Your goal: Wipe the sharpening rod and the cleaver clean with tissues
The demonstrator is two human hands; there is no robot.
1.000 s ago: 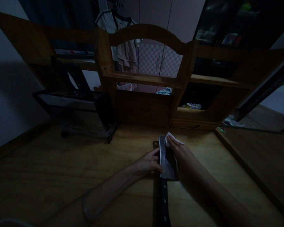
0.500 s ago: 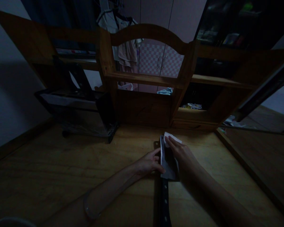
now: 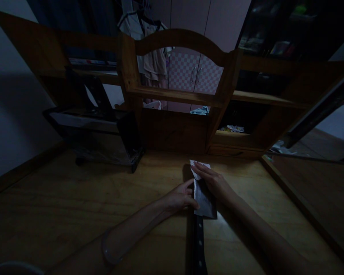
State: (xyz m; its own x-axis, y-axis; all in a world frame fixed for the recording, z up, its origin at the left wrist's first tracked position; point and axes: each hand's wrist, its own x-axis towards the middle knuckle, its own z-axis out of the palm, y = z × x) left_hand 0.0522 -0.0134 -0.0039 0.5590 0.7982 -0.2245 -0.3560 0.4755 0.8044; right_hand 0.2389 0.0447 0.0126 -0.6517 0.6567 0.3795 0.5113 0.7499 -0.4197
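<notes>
A cleaver [image 3: 205, 200] with a wide metal blade and a black riveted handle points away from me over the wooden desktop. My left hand [image 3: 181, 198] grips the blade's left edge near the handle, thumb on the upper face and fingers at the side and beneath. At the far end of the blade, my right hand [image 3: 212, 177] presses a white paper tissue [image 3: 197, 168] down with its fingers laid over it. The tissue covers the blade's tip. Nothing holds the cleaver's handle, which runs to the bottom of the view.
A black knife holder [image 3: 100, 130] with black-handled knives stands at the back left. Behind the desktop [image 3: 88, 202] rises a wooden shelf unit [image 3: 174, 93]. A raised wooden edge [image 3: 298, 202] runs along the right. A pale rim [image 3: 14, 267] shows at the bottom left.
My right hand has slid the tissue left and slightly outward across the blade's far end, uncovering more of the blade. My left hand stays in place.
</notes>
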